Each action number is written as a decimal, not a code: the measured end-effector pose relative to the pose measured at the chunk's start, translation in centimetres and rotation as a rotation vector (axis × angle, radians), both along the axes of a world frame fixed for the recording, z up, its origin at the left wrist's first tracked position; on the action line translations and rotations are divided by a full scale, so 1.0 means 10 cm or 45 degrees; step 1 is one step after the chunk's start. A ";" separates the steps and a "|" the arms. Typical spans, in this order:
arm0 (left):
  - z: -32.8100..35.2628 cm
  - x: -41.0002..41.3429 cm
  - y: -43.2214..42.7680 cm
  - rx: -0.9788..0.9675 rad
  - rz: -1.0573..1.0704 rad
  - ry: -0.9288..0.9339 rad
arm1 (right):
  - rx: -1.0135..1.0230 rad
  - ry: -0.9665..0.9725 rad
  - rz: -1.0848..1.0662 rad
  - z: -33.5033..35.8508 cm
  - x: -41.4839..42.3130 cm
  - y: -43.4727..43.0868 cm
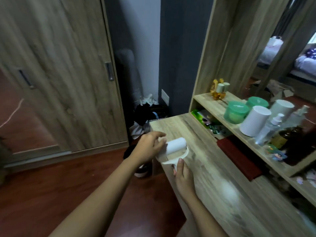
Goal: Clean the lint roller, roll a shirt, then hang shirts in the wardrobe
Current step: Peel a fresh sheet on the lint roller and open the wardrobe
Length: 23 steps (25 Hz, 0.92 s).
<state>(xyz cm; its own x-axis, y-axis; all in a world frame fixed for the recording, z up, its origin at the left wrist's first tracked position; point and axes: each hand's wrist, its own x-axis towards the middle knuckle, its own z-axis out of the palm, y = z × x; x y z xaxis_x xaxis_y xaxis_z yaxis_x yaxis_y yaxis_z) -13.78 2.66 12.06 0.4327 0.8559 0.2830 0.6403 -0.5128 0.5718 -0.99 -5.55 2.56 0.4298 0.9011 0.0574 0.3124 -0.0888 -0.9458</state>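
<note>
The right hand [182, 171] curls round the roller [176, 145] handle, over the tabletop [213, 168] at its left edge. The left hand [150, 146] pinches the roll's end. Likely light, stiff plastic; the sticky sheet tears easily, so peel from its edge.

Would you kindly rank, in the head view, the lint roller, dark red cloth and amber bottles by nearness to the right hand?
1. lint roller: in the right hand
2. dark red cloth: rightward, under the shelf
3. amber bottles: shelf's far end
</note>
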 end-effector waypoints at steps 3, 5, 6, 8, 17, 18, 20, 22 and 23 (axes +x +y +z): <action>0.06 -0.48 0.24 0.071 0.205 -0.127 | -0.011 -0.024 0.044 0.10 -0.37 0.32; 0.07 -0.79 0.44 0.057 0.292 -0.148 | 0.023 -0.016 0.055 0.10 -0.58 0.63; 0.06 -0.93 0.57 0.039 0.314 -0.141 | 0.031 -0.009 0.070 0.09 -0.68 0.82; -0.01 -1.19 0.90 0.025 0.353 -0.113 | 0.026 -0.020 0.093 0.12 -0.85 1.22; -0.03 -1.79 3.20 0.051 0.420 0.275 | 0.043 -0.001 0.198 0.53 -1.26 3.64; -0.03 -1.83 3.43 0.035 0.402 0.395 | 0.060 0.028 0.212 0.59 -1.28 3.90; -0.05 -1.91 3.86 0.029 0.367 0.590 | 0.077 0.057 0.247 0.72 -1.32 4.38; -0.07 -1.98 4.24 0.060 0.332 0.744 | 0.061 0.058 0.254 0.80 -1.37 4.81; -0.07 -2.03 4.42 0.083 0.310 0.792 | 0.049 0.060 0.248 0.82 -1.39 5.00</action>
<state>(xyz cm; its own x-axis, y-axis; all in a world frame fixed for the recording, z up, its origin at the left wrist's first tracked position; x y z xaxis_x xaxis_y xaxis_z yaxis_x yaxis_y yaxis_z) -34.07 46.90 11.34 0.3284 0.9395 0.0978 0.9425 -0.3327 0.0319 -14.91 44.46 10.77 0.2506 0.9650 0.0775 0.2757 0.0056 -0.9612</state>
